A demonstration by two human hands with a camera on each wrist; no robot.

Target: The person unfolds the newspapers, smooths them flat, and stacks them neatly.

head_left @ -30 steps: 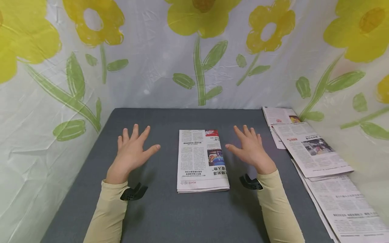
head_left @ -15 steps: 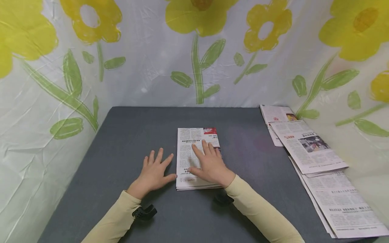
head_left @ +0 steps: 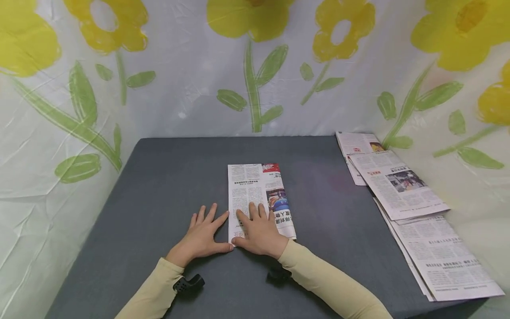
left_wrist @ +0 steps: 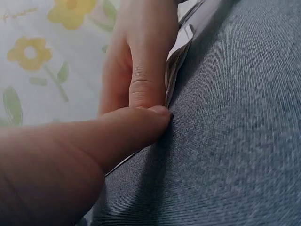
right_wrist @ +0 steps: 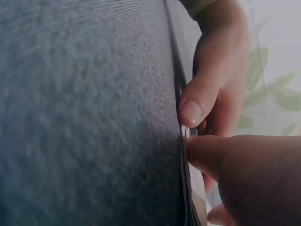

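Observation:
A folded newspaper [head_left: 247,186] lies flat on the dark grey table, a colour photo and a red block on its right side. My right hand [head_left: 260,235] rests on its near left part with fingers spread. At the left edge is my left hand [head_left: 203,237], also spread, its thumb at the near left corner. The two thumbs almost meet there. In the left wrist view, my left thumb [left_wrist: 136,127] is close to the right hand [left_wrist: 150,52], by the layered paper edge. Stacked page edges [right_wrist: 197,202] appear under the right thumb in the right wrist view.
More newspapers [head_left: 398,186] lie overlapping along the right side of the table [head_left: 179,168]. A white sheet with yellow flowers [head_left: 179,66] hangs around the back and sides. Each wrist wears a black camera, such as the left one [head_left: 189,283].
Both hands started apart on either side of the newspaper. The right hand moved left onto it, then slid toward its near left corner. The left hand moved right to the left edge.

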